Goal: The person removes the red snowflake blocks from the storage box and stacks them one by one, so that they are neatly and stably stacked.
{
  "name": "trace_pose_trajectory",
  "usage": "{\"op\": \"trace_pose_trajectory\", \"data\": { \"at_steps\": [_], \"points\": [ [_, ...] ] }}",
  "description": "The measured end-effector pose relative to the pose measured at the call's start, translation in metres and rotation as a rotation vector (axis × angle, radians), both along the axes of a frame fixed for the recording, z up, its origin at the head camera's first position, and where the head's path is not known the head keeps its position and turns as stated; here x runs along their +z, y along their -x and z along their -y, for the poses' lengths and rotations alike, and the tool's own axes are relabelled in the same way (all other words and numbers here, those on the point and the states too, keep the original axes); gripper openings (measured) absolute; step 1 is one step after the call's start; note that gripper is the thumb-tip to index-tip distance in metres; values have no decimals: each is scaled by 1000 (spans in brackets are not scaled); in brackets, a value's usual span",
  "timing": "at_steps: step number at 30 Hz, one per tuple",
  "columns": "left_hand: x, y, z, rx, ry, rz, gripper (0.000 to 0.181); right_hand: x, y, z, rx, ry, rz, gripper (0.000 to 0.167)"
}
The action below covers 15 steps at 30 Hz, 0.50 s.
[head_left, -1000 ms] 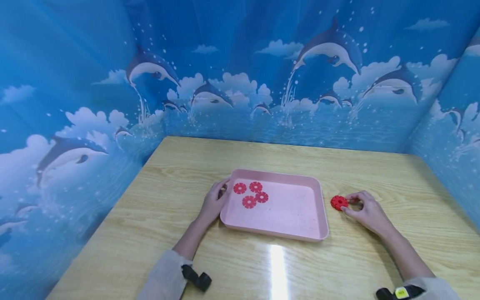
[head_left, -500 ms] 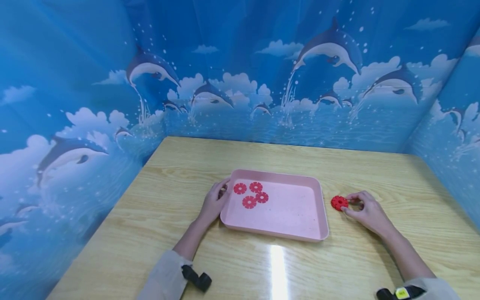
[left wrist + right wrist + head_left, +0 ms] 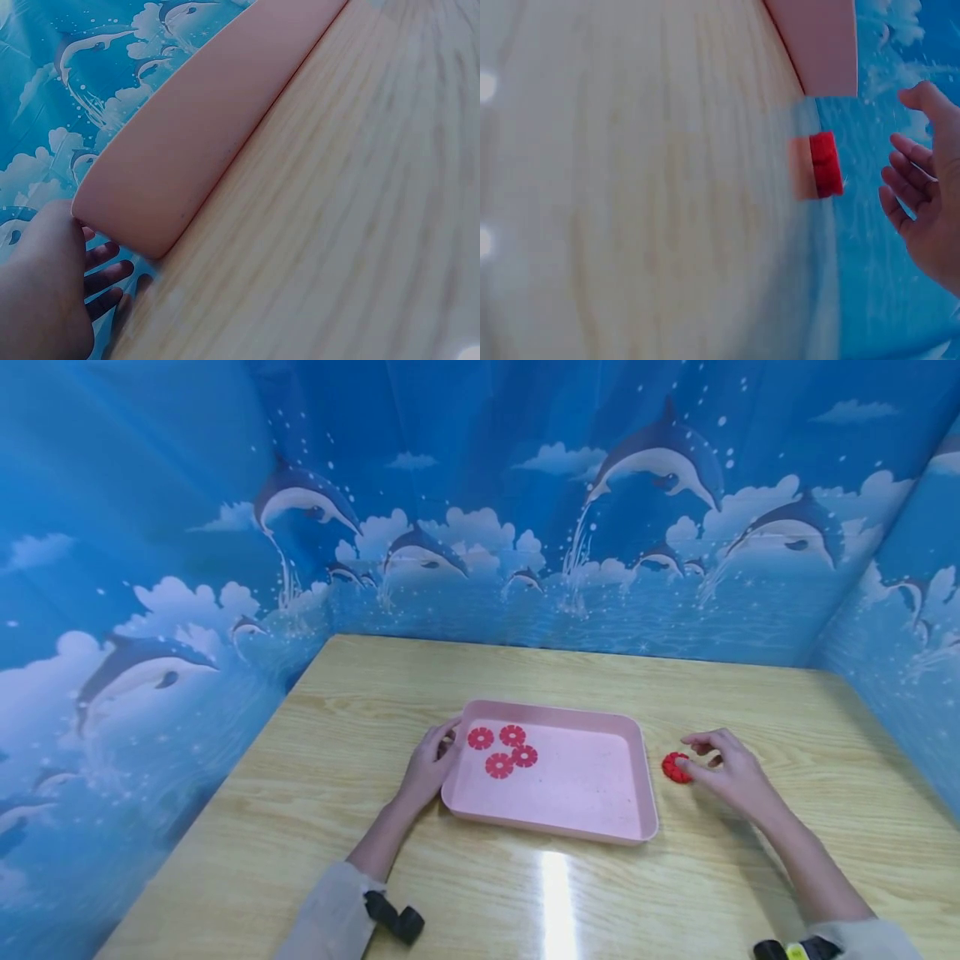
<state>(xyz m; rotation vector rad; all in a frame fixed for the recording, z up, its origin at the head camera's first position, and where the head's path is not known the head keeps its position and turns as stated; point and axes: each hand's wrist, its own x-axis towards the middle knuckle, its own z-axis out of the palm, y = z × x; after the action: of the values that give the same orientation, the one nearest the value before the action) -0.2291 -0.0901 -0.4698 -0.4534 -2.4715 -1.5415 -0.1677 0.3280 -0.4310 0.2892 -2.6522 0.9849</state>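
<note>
Red notched plastic discs point(image 3: 498, 766), several in all, lie flat in the left part of a pink tray point(image 3: 585, 793). My left hand point(image 3: 429, 764) touches the tray's left wall, its fingers loosely bent; in the left wrist view they show beyond the tray's corner. Right of the tray, a small stack of red notched discs point(image 3: 826, 165) stands on the table. Above and just right of that stack is my right hand point(image 3: 731, 772), thumb and fingers apart. The right wrist view shows a gap between those fingers and the stack. In the head view the thumb partly hides the stack.
The wooden table point(image 3: 390, 685) carries the tray near its middle. Blue dolphin-print curtains point(image 3: 480, 527) rise behind the table and at both sides. A bright light reflection lies on the wood in front of the tray.
My right hand has let go of the red disc stack and lifted slightly, its fingers parting. The stack stays on the table. My left hand and the tray look unmoved.
</note>
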Motion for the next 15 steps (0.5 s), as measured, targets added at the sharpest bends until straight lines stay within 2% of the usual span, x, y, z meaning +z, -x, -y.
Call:
{"op": "trace_pose_trajectory", "data": {
  "at_steps": [8, 15],
  "points": [
    [-1, 1, 0, -2, -5, -10, 41, 20, 10, 45, 120, -23, 57, 34],
    [-1, 1, 0, -4, -4, -22, 40, 18, 25, 90, 223, 3, 109, 32]
  ]
}}
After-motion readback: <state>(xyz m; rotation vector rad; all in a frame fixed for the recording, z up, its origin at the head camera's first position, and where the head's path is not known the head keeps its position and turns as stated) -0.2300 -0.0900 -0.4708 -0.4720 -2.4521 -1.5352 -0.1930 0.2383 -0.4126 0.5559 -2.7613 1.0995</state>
